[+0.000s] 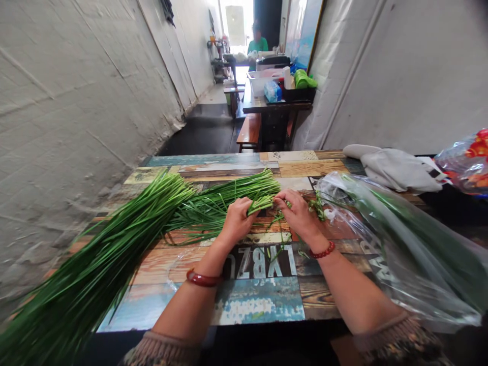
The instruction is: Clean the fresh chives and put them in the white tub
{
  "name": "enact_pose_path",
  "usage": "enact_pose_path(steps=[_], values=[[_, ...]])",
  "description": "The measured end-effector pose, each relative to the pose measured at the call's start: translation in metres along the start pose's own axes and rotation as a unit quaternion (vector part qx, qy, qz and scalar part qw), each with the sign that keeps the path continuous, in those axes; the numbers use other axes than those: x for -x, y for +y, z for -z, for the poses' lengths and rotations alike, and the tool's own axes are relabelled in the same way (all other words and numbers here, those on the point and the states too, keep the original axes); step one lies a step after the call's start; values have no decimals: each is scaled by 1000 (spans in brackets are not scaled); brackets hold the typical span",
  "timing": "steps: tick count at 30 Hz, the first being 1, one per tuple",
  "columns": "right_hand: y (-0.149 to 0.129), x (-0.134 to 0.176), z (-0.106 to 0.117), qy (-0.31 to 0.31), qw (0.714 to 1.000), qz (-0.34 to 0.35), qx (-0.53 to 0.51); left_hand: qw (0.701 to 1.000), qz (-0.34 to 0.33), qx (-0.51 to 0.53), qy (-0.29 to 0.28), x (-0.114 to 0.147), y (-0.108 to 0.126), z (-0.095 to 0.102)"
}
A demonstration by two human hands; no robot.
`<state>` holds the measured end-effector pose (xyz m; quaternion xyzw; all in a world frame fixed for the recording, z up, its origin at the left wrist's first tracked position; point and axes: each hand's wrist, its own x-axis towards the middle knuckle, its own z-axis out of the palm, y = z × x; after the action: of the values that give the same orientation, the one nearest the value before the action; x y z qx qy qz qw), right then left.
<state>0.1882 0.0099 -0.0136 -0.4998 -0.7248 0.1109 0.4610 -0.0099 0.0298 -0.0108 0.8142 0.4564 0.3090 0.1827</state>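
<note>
My left hand [237, 221] is closed around a small bunch of garlic chives [262, 204], pale stem ends pointing right. At those ends, the fingers of my right hand [298, 215] are pinched together on the stems; exactly what lies between the fingertips is partly hidden. Just behind my left hand lies a pile of garlic chives [232, 189] on the table. A much larger heap of garlic chives [125, 241] spreads over the left side, its leaves hanging past the near edge. Loose green trimmings [318, 207] are scattered around and beneath my right hand.
A clear plastic bag [415, 244] with green stalks inside covers the table's right side. Behind it are a grey-white cloth item [396, 165] and a red-patterned package [470, 160]. Farther off stand a wooden bench [249, 129], a loaded table [257, 104] and a person in green [258, 44].
</note>
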Motion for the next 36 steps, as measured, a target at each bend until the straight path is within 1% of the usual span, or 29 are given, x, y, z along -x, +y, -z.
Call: enact_pose_path(steps=[2,3,6,8,10,12,15,18,20,23,25,28,32,36], values=[[7,0,-2,3,1000,-8,18,1000,-3,1,-15,0,1,0],[11,-1,-2,14,999,-21,31,1000,-1,13,-15,1,1,0],[29,-3,0,68,993,-73,59,998,28,60,18,2,1,1],[40,-5,2,82,990,-95,68,993,54,91,48,2,1,1],[47,-5,3,62,990,-94,81,989,67,117,60,2,1,1],[48,-3,2,28,990,-82,111,988,72,122,64,2,1,1],[41,1,0,-18,981,-69,180,989,84,104,68,1,2,1],[35,2,-1,-33,974,-71,214,989,98,90,66,1,2,0],[34,1,-1,-22,979,-69,188,988,98,97,69,1,2,0],[32,-2,-1,10,994,-55,95,984,92,132,79,2,1,-1],[29,-3,0,22,998,-49,36,979,90,162,86,2,0,-1],[22,-4,2,21,998,-50,-13,967,91,214,102,2,-2,-3],[14,-4,6,10,998,-43,-48,951,106,261,128,1,-3,-3],[8,-4,9,-5,996,-37,-85,947,95,286,115,1,-3,-2]])
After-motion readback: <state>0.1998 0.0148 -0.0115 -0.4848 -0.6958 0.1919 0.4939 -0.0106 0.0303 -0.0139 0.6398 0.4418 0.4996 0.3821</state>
